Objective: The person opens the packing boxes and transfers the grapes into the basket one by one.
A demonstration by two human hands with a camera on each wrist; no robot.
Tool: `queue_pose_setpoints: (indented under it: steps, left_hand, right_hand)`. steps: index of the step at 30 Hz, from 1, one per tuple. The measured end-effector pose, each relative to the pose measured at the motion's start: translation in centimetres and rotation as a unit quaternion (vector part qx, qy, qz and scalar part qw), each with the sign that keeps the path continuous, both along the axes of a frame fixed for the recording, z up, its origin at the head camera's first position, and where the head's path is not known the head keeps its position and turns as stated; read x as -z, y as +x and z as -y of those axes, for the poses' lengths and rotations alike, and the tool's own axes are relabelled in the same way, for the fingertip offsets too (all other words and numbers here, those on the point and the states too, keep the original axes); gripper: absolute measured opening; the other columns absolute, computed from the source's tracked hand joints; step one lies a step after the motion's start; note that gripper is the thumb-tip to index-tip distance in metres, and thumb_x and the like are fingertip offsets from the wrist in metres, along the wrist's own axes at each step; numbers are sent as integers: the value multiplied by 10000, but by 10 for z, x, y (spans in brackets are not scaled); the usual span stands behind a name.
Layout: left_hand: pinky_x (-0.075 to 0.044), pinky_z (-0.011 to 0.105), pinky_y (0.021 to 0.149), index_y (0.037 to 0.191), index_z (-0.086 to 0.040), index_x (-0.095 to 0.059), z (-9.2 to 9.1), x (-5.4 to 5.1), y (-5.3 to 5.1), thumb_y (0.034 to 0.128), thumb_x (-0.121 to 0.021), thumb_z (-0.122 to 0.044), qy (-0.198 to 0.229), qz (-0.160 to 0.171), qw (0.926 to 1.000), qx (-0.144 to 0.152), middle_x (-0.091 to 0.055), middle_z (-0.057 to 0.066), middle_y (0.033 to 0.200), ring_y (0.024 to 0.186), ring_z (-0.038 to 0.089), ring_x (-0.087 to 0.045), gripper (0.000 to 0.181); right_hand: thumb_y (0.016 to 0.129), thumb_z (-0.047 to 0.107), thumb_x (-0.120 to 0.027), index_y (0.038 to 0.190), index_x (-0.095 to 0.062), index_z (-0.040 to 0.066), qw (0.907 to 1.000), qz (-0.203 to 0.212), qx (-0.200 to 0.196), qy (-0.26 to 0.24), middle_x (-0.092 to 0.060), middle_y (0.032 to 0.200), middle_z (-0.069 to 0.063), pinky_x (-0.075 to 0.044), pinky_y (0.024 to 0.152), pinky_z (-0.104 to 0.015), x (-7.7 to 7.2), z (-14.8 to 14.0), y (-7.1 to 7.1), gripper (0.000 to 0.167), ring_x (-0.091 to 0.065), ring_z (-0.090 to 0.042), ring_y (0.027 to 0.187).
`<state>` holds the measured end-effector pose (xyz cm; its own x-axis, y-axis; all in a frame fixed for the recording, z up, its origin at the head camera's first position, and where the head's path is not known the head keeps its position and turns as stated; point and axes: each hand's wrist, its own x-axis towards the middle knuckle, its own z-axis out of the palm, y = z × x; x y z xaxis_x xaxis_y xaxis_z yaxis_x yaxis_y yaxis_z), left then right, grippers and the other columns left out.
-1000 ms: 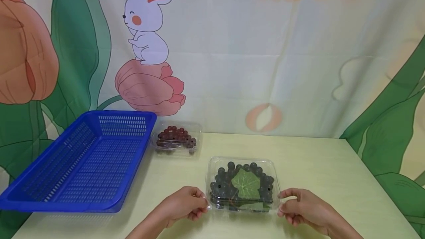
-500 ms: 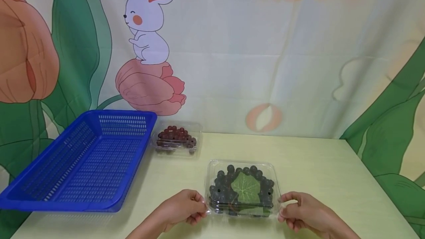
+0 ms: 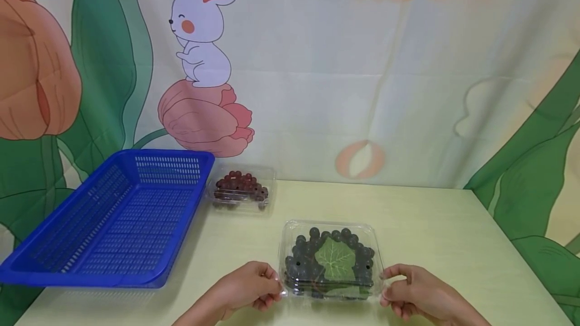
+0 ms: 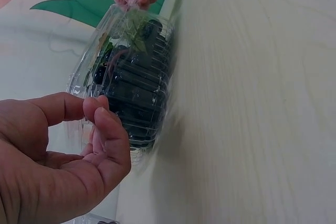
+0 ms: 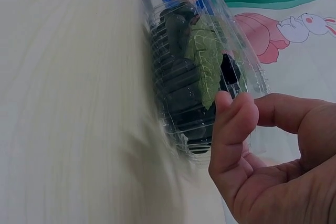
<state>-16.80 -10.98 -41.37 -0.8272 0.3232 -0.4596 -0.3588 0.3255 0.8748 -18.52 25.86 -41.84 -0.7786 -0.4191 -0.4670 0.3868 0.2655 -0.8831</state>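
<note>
The clear container (image 3: pixel 294 230) of dark grapes (image 3: pixel 301 268) was at the near middle of the counter (image 3: pixel 453 245), to the right of the blue basket (image 3: pixel 113 279) and in front of the second container (image 3: pixel 268 176), which held red grapes (image 3: pixel 237 182). The left hand (image 3: pixel 246 286) and the right hand (image 3: pixel 421 291) had thumb and forefinger pinched together, the grip of each clamped on a near corner of the clear container; whether its base touched the counter or hung just above could not be told. With only the near side held, the unsupported far side could sag under the load, letting the dark grapes roll that way. Because just the fingertips caught the rim, a slick corner might slip free and drop at that end, and if one hand rose sooner, everything would tip sideways. How firmly it was fastened did not show, so flexing plastic could perhaps pop it open. Its long axis ran left to right, roughly parallel to the counter's back edge, with one long side facing the hands and the green leaf (image 3: pixel 337 260) showing through the top.
</note>
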Motion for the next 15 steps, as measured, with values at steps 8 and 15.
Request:
queue_pose_setpoints:
  steps: [8,15]
  left_hand:
    - [-473,230,601,884,-45,-575,0,-2,5,972,-648,-55,6,18,10000,-22,-654,80,833,658,139,-536,115]
    - [-484,236,608,881,-46,-580,1,-4,6,972,-649,-63,-15,49,10000,30,-657,84,840,660,142,-540,116]
  right_hand:
    - [965,78,-625,1351,-394,-121,9997,-46,-205,-113,-719,914,-133,-487,596,-275,1,-2,1,492,-575,-156,661]
    - [968,80,-621,1337,-410,-118,9997,-109,-189,86,-697,863,-100,-486,587,-271,2,-2,4,469,-574,-156,647]
